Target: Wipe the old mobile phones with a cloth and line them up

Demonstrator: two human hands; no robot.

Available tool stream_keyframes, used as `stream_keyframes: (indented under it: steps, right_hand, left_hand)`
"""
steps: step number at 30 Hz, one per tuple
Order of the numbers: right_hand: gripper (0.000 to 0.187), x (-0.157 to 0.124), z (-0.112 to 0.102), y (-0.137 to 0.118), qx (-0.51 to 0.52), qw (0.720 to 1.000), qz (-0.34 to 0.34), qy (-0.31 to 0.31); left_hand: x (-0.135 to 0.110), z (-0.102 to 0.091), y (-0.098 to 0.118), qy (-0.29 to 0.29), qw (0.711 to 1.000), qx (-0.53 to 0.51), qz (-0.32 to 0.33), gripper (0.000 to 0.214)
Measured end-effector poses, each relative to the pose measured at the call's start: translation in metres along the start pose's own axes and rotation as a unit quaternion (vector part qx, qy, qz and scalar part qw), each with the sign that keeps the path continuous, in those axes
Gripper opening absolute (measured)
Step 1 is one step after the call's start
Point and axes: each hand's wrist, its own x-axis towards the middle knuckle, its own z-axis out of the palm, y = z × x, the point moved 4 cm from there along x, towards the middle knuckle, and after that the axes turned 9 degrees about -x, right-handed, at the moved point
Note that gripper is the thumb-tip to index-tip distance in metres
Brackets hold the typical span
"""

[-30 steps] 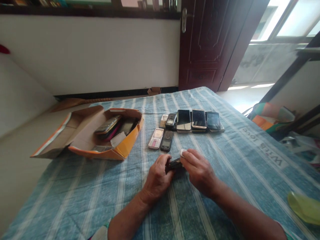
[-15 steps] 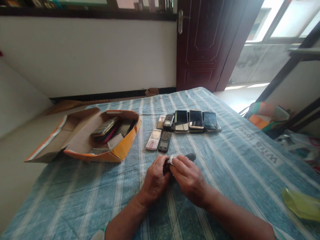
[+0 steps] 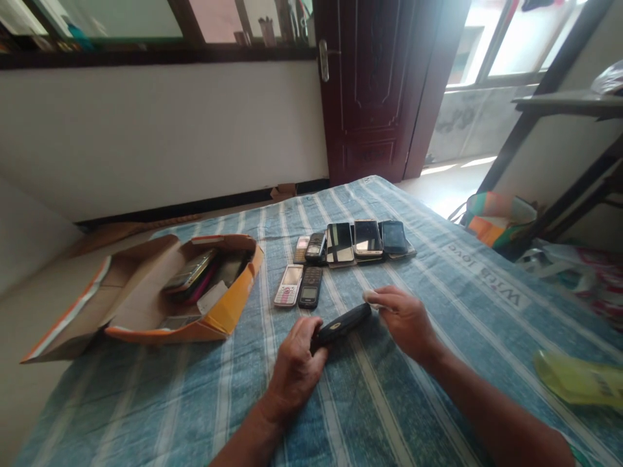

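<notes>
My left hand [image 3: 298,357] is closed round the near end of a black mobile phone [image 3: 343,324], held edge-on above the cloth. At the phone's far end my right hand [image 3: 402,318] pinches a small white wipe [image 3: 372,298], perhaps tissue or cloth; its fingers hide most of it. Just beyond lie a white phone with pink keys [image 3: 291,284] and a black keypad phone [image 3: 310,287], side by side. Behind them a row of phones includes a dark-screened smartphone [image 3: 339,243], a gold-edged smartphone [image 3: 368,237] and a dark phone [image 3: 394,237], resting on others.
At the left, an open orange cardboard box [image 3: 233,305] holds several phones [image 3: 192,272]. A blue striped cloth [image 3: 170,402] covers the surface. Yellow plastic [image 3: 574,376] lies at the right edge. A colourful bag [image 3: 501,217] and a dark shelf frame [image 3: 559,107] stand beyond it.
My right hand has moved right with the wipe, away from my left hand, toward the phone's far end. More of the black phone now shows. The whole view has shifted slightly.
</notes>
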Motion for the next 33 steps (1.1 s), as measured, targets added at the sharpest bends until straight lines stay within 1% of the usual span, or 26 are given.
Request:
stream_keyframes:
  steps: [2, 4, 8, 11, 15, 18, 21, 25, 27, 29, 31, 33]
  right_hand:
    - [0.025, 0.002, 0.000, 0.005, 0.077, 0.992, 0.098, -0.021]
    - [0.022, 0.002, 0.003, 0.005, 0.124, 0.980, 0.153, -0.033]
    - [0.019, 0.001, 0.008, 0.005, 0.176, 0.961, 0.210, -0.041]
    - [0.021, -0.001, 0.012, 0.010, 0.208, 0.950, 0.230, -0.042]
    - [0.020, -0.002, 0.014, 0.011, 0.217, 0.955, 0.201, -0.029]
    - [0.021, 0.000, 0.013, 0.009, 0.206, 0.961, 0.183, -0.018]
    - [0.020, 0.003, 0.008, 0.004, 0.196, 0.968, 0.153, 0.005]
    - [0.021, 0.007, -0.002, 0.000, 0.176, 0.978, 0.098, 0.059]
    - [0.023, 0.006, -0.007, -0.005, 0.159, 0.982, 0.053, 0.088]
    - [0.026, 0.002, -0.009, -0.013, 0.142, 0.984, -0.008, 0.104]
    - [0.029, -0.003, -0.008, -0.023, 0.122, 0.985, -0.064, 0.100]
    - [0.032, -0.009, -0.006, -0.032, 0.103, 0.985, -0.105, 0.089]
  left_hand:
    - [0.001, 0.001, 0.002, -0.010, 1.000, 0.013, -0.001, 0.027]
    - [0.003, 0.002, 0.006, -0.018, 0.999, 0.028, -0.002, 0.026]
    - [0.015, 0.009, 0.019, -0.041, 0.997, 0.068, 0.004, 0.019]
    - [0.030, 0.017, 0.032, -0.066, 0.992, 0.110, 0.013, 0.014]
    - [0.049, 0.032, 0.044, -0.104, 0.983, 0.152, 0.013, 0.006]
    - [0.055, 0.038, 0.047, -0.109, 0.981, 0.161, 0.015, 0.003]
    - [0.055, 0.033, 0.048, -0.074, 0.990, 0.118, 0.021, 0.005]
    - [0.049, 0.016, 0.050, -0.010, 1.000, 0.009, 0.014, 0.009]
    - [0.045, 0.009, 0.052, 0.013, 1.000, -0.023, 0.011, 0.011]
    - [0.038, 0.004, 0.055, 0.033, 0.999, -0.041, 0.015, 0.011]
    - [0.031, 0.001, 0.057, 0.053, 0.997, -0.051, 0.026, 0.010]
    - [0.024, -0.003, 0.059, 0.068, 0.996, -0.050, 0.038, 0.010]
